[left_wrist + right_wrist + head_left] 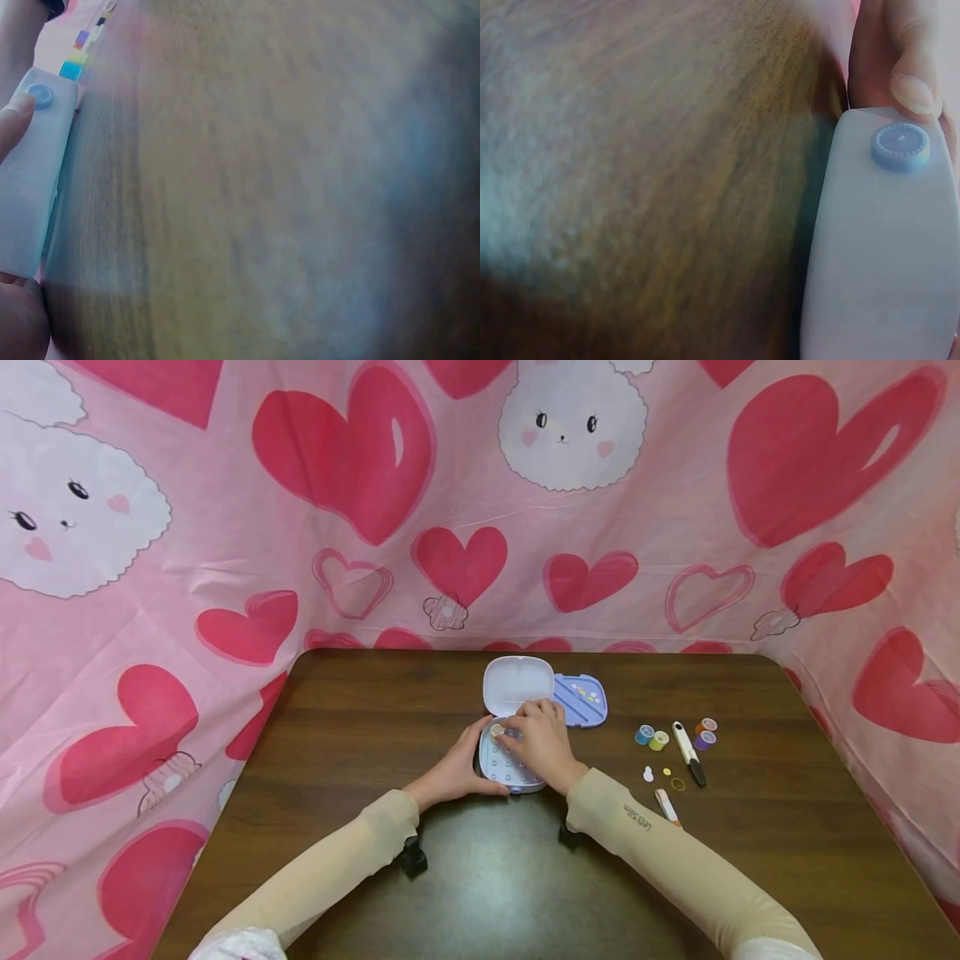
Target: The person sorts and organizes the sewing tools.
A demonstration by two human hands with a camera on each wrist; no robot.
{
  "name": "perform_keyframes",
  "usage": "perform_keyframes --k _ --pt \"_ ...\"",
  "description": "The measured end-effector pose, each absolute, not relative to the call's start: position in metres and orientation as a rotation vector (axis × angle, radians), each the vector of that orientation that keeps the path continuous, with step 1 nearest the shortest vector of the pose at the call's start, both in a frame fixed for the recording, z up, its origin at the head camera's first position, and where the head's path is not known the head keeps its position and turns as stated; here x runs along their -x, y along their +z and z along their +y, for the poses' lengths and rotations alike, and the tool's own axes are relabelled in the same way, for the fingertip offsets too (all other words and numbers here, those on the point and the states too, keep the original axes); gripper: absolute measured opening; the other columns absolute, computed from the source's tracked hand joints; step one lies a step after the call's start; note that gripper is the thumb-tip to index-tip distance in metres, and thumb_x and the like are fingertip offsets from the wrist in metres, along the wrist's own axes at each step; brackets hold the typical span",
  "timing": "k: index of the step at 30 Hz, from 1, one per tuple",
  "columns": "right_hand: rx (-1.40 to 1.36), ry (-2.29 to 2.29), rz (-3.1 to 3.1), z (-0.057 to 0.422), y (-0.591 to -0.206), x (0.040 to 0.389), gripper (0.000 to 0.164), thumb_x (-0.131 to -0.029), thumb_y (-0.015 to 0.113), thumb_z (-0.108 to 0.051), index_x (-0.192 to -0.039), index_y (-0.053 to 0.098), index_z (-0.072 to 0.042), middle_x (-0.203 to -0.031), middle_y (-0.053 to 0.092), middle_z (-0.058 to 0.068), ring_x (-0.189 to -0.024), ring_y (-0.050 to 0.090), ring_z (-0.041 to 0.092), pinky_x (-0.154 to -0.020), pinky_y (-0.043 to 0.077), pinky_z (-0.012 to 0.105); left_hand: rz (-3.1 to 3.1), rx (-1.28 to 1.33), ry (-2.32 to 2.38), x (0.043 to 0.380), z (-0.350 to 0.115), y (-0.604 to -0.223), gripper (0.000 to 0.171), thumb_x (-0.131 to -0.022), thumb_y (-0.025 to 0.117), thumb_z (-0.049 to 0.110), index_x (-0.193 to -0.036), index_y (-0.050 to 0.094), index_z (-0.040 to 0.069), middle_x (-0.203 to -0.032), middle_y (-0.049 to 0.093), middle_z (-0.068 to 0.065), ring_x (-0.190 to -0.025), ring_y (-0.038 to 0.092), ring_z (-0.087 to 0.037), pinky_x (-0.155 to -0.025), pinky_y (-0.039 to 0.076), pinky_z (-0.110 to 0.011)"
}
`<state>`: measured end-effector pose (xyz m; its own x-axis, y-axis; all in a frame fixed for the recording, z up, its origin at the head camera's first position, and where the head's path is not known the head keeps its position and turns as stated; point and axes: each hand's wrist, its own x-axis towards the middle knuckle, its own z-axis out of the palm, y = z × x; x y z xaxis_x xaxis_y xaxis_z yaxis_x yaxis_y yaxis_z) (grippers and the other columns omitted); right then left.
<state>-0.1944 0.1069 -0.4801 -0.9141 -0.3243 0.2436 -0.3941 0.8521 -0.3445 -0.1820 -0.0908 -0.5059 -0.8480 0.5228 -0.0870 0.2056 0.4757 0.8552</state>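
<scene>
A small white-and-pale-blue sewing case (510, 787) lies with its lid (519, 683) raised on the table. My left hand (459, 770) grips the case along its left side, fingers behind it and thumb at the front. In the right wrist view, a thumb rests by the round blue knob (900, 147) on the case's front. Over the compartment, my right hand (546, 745) pinches a small pale thread spool (497, 730) near the back left corner. Rows of small pegs (507, 763) stand on the case floor. The right hand hides part of the inside.
Behind the case sits a lavender tray (577, 714) with small buttons. To the right are blue (644, 735), yellow (658, 741), orange (706, 726) and purple spools (704, 741), a white-and-black tool (688, 753), a white threader-like piece (648, 774) and an orange-ended tool (667, 806).
</scene>
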Motion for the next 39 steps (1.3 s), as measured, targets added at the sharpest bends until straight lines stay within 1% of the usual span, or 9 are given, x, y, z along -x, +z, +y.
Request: perform_keyframes --k 8,16,23,27,35,39 --pt "-0.562 0.559 -2.859 0.106 -0.479 0.194 0.027 -0.092 0.081 -0.037 -0.112 0.084 -0.019 -0.098 0.062 0.003 -0.105 0.048 0.027 -0.104 0.034 0.057 2.390 -0.602 1.313 0.181 -0.090 -0.504 0.122 -0.077 0.095 0.030 -0.167 0.013 0.013 -0.166 0.024 -0.016 -0.145 0.037 -0.030 -0.122 0.031 -0.051" --pt "-0.563 0.547 -2.872 0.105 -0.481 0.195 0.028 -0.091 0.082 -0.038 -0.113 0.083 -0.021 -0.099 0.062 0.003 -0.106 0.047 0.027 -0.106 0.032 0.059 2.403 -0.602 1.311 0.182 -0.091 -0.505 0.122 -0.077 0.095 0.032 -0.166 0.014 0.012 -0.166 0.025 -0.018 -0.145 0.038 -0.031 -0.121 0.032 -0.052" --pt "-0.554 0.537 -2.846 0.108 -0.480 0.194 0.027 -0.091 0.081 -0.041 -0.112 0.083 -0.023 -0.097 0.065 0.002 -0.110 0.050 0.029 -0.113 0.026 0.064 2.397 -0.613 1.324 0.182 -0.091 -0.507 0.123 -0.076 0.095 0.032 -0.166 0.014 0.012 -0.166 0.025 -0.018 -0.145 0.038 -0.032 -0.121 0.032 -0.052" --pt "-0.561 0.575 -2.815 0.114 -0.477 0.190 0.027 -0.091 0.081 -0.041 -0.109 0.084 -0.022 -0.098 0.067 0.002 -0.112 0.051 0.029 -0.114 0.026 0.063 2.393 -0.616 1.326 0.182 -0.091 -0.508 0.123 -0.076 0.095 0.032 -0.166 0.014 0.012 -0.165 0.026 -0.018 -0.144 0.039 -0.032 -0.120 0.033 -0.053" --pt "-0.594 0.659 -2.714 0.132 -0.475 0.184 0.026 -0.090 0.084 -0.035 -0.108 0.083 -0.017 -0.099 0.071 0.004 -0.115 0.054 0.031 -0.111 0.031 0.060 2.395 -0.614 1.340 0.182 -0.090 -0.508 0.123 -0.075 0.096 0.028 -0.166 0.015 0.011 -0.163 0.028 -0.018 -0.143 0.039 -0.031 -0.120 0.033 -0.051" --pt "-0.576 0.689 -2.710 0.141 -0.473 0.180 0.027 -0.090 0.083 -0.035 -0.109 0.083 -0.016 -0.101 0.072 0.005 -0.116 0.055 0.031 -0.112 0.030 0.059 2.398 -0.621 1.344 0.183 -0.090 -0.510 0.123 -0.075 0.096 0.028 -0.166 0.015 0.011 -0.162 0.029 -0.017 -0.143 0.039 -0.031 -0.120 0.033 -0.051"
